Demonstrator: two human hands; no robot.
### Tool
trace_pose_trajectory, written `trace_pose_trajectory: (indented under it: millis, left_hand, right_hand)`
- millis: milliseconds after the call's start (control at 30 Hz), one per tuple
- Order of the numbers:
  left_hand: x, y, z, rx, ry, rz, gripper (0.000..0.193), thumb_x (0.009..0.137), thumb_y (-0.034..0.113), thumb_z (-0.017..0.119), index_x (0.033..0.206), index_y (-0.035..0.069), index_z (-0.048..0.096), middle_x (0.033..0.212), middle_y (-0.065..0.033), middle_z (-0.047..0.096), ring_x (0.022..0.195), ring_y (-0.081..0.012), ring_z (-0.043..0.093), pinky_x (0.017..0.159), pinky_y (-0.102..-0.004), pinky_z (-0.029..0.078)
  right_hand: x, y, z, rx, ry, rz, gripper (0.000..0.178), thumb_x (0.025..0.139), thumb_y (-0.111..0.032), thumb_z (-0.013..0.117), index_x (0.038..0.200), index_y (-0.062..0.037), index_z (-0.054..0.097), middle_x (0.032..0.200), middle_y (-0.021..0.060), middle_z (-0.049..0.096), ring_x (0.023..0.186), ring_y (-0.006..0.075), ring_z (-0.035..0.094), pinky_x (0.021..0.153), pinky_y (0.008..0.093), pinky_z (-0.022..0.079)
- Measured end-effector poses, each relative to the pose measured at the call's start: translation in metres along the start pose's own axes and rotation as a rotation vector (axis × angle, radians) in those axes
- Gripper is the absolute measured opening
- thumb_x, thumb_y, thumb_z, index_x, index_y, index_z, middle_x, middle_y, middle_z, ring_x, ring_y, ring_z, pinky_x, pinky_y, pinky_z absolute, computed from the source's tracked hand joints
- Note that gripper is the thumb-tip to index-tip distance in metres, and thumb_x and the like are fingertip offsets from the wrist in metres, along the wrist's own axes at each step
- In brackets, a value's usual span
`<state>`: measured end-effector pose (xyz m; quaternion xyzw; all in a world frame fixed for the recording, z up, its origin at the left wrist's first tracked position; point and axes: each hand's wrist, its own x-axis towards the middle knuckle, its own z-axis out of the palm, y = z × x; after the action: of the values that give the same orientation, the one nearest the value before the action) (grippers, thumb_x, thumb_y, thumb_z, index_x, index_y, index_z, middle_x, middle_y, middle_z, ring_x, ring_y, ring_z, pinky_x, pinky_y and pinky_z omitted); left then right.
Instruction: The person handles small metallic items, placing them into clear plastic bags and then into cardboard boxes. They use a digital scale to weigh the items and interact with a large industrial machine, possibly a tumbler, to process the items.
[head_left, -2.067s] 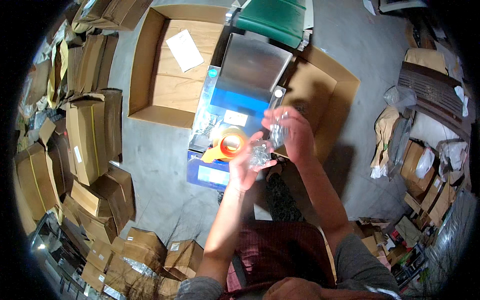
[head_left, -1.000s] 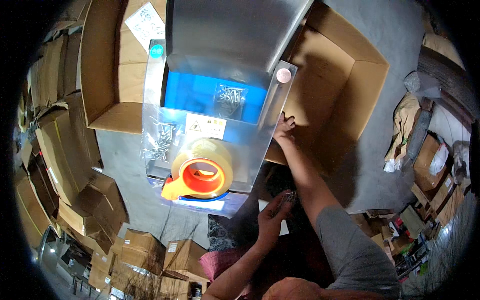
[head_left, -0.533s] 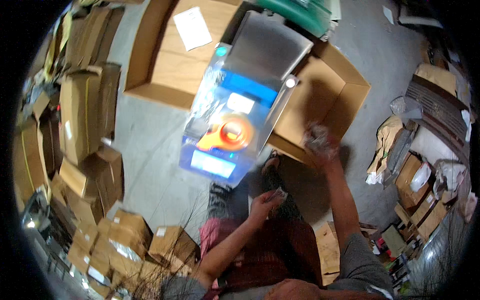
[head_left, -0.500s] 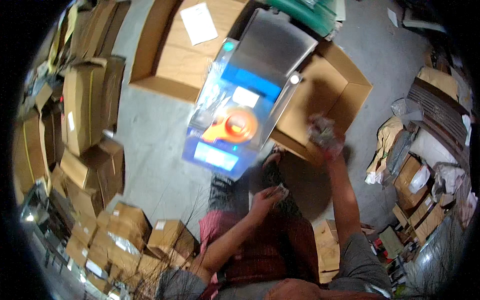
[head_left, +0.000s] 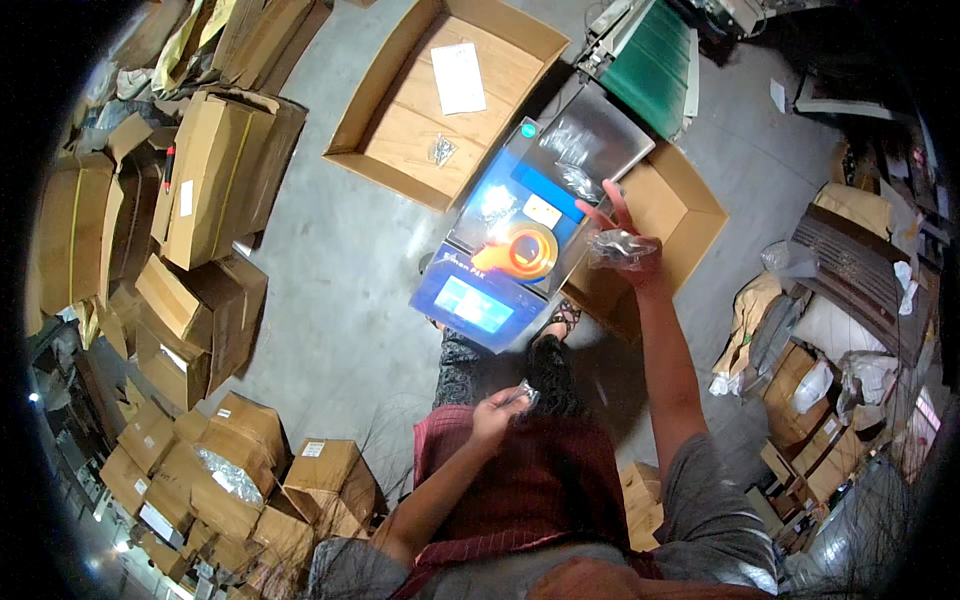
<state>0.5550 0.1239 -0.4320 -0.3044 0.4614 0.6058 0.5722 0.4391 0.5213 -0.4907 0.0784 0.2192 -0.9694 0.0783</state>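
Note:
My right hand (head_left: 640, 262) holds a clear plastic packet (head_left: 615, 248) in its palm, with two fingers stretched out toward the metal plate (head_left: 612, 135) of a blue machine. Small clear packets (head_left: 578, 182) lie on that plate just beyond the fingertips. Close to my lap, my left hand (head_left: 490, 418) pinches another small clear packet (head_left: 525, 395); its contents are too small to make out. An orange roll-shaped tape dispenser (head_left: 528, 252) rests on the machine, behind its lit screen (head_left: 473, 304).
A cardboard box (head_left: 400, 105) left of the machine holds a white sheet (head_left: 458, 78) and a small packet (head_left: 442, 150). Another open box (head_left: 690, 200) stands at its right, a green conveyor belt (head_left: 650, 70) beyond. Stacked cartons (head_left: 215, 190) line the left side.
My right hand has moved from over the right-hand box toward the metal plate, and two fingers have straightened. Packets now show on the plate. The whole view has shifted and sharpened.

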Motion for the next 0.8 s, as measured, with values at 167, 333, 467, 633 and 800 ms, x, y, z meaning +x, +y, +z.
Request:
trace_pose_trajectory:
  millis: [167,333,467,633,800]
  left_hand:
    - [0.0,0.011,-0.017,0.018,0.01,-0.007,0.033,0.087,0.012,0.073,0.117,-0.003,0.067,0.109,-0.0048,0.07,0.099,-0.0129,0.063,0.092,-0.0266,0.046]
    - [0.004,0.014,-0.024,0.013,-0.016,0.035,0.034,0.088,0.011,0.071,0.118,-0.003,0.066,0.113,-0.0066,0.069,0.102,-0.0152,0.063,0.096,-0.0282,0.045]
    - [0.008,0.008,-0.035,0.021,0.029,0.093,0.034,0.089,0.014,0.07,0.118,-0.003,0.066,0.115,-0.0062,0.068,0.102,-0.0149,0.063,0.095,-0.0277,0.046]
    - [0.003,0.022,-0.025,-0.04,0.174,0.074,0.034,0.09,0.018,0.07,0.118,-0.002,0.067,0.111,-0.0045,0.069,0.097,-0.0137,0.064,0.088,-0.0255,0.049]
    - [0.019,-0.006,-0.036,0.035,0.211,0.263,0.032,0.091,0.015,0.07,0.117,-0.002,0.068,0.107,-0.0031,0.07,0.093,-0.0126,0.065,0.087,-0.0248,0.049]
  right_hand:
    - [-0.004,0.013,0.005,0.145,-0.085,0.0,0.07,0.08,-0.03,0.069,0.144,-0.0121,0.047,0.156,0.0244,0.026,0.128,0.0383,0.048,0.092,0.0495,0.053]
    - [0.001,0.023,0.01,0.184,-0.01,-0.119,0.054,0.085,-0.036,0.061,0.131,-0.0072,0.057,0.152,0.0214,0.034,0.13,0.0459,0.043,0.102,0.0634,0.041]
    - [0.02,0.027,0.045,0.086,0.445,-0.118,0.059,0.093,-0.053,0.043,0.119,-0.0024,0.058,0.146,0.0204,0.041,0.13,0.0467,0.042,0.101,0.0658,0.039]
    - [0.078,0.012,-0.027,-0.849,0.84,0.278,0.043,0.085,-0.046,0.066,0.086,-0.0033,0.065,0.095,0.0126,0.067,0.099,0.0303,0.066,0.09,0.0466,0.051]
    - [0.155,0.028,-0.021,-2.153,0.697,0.521,0.03,0.08,-0.033,0.071,0.082,-0.0039,0.068,0.09,0.0122,0.071,0.091,0.0338,0.069,0.078,0.0434,0.055]
